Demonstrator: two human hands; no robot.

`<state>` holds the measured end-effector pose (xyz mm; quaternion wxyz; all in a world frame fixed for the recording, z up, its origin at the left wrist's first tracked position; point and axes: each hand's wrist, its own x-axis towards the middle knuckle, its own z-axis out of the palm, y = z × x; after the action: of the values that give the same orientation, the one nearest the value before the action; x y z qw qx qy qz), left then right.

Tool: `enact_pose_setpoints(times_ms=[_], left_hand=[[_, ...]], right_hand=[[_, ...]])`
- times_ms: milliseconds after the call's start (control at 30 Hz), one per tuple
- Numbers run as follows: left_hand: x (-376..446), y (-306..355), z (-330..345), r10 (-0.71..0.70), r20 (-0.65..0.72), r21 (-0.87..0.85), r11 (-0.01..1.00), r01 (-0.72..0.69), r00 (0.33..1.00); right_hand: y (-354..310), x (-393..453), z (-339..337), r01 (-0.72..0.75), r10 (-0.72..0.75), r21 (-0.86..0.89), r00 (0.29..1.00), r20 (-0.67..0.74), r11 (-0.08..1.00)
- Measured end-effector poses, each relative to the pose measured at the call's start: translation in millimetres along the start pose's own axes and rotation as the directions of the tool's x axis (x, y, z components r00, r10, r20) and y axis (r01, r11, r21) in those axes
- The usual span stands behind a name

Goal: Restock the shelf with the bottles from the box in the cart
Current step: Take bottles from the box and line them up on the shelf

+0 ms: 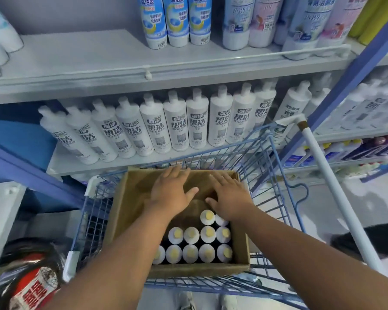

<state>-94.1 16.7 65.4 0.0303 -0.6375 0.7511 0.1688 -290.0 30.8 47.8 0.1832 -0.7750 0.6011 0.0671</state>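
An open cardboard box [119,211] sits in a blue wire cart [276,175]. Several bottles [190,234] with white caps and yellow centres stand upright in the box's near half; its far half shows bare cardboard. My left hand [169,191] and my right hand [230,198] hover flat over that far half with straight, spread fingers, holding nothing. Whether they touch the box I cannot tell. Behind the cart, a shelf [81,163] carries a row of white bottles [174,124] with dark lettering. The shelf above [76,61] is bare on its left and middle part.
Blue-and-white and pink bottles [177,21] stand on the upper shelf's right. A white pole [336,191] slants along the cart's right side. A red and white package [35,287] lies at the lower left. Blue shelf uprights flank the cart.
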Motion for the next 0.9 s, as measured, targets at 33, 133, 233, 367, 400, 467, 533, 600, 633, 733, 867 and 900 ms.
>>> enact_pose_setpoints(times_ms=[33,133,233,367,400,467,533,600,633,733,867,900], left_hand=[[2,-1,9,0.002,0.022,-0.008,1.000,-0.001,1.000],[6,-3,38,0.022,0.088,-0.044,0.999,-0.018,0.996],[13,-7,63,0.048,0.151,-0.074,0.997,-0.037,0.987],[23,-10,93,0.087,0.189,-0.103,0.992,-0.069,0.978],[25,-10,101,0.091,0.208,-0.117,0.991,-0.068,0.974],[28,-8,118,0.101,0.245,-0.134,0.989,-0.069,0.964],[32,-5,133,0.116,0.269,-0.152,0.985,-0.077,0.956],[37,-2,150,0.128,0.292,-0.161,0.984,-0.083,0.948],[40,-1,160,0.131,0.305,-0.164,0.983,-0.084,0.943],[43,0,191,0.139,0.367,-0.235,0.971,-0.053,0.920],[46,2,218,0.125,0.377,-0.404,0.914,0.042,0.918],[46,2,223,0.112,0.358,-0.424,0.904,0.054,0.927]], right_hand=[[2,1,8,-0.021,0.021,0.011,0.999,0.027,1.000],[7,2,32,-0.077,0.071,0.059,0.991,0.110,0.995],[9,3,52,-0.116,0.099,0.099,0.982,0.163,0.988],[11,10,79,-0.216,0.179,0.160,0.959,0.220,0.963],[12,12,86,-0.245,0.201,0.179,0.952,0.232,0.953],[13,16,100,-0.290,0.234,0.201,0.936,0.262,0.936],[16,21,113,-0.331,0.258,0.213,0.916,0.308,0.919],[21,26,126,-0.366,0.279,0.233,0.900,0.335,0.901],[24,28,131,-0.382,0.288,0.249,0.895,0.342,0.890],[29,32,145,-0.427,0.303,0.329,0.879,0.368,0.842],[31,37,155,-0.431,0.329,0.287,0.881,0.341,0.855],[31,38,157,-0.438,0.345,0.297,0.883,0.318,0.849]])
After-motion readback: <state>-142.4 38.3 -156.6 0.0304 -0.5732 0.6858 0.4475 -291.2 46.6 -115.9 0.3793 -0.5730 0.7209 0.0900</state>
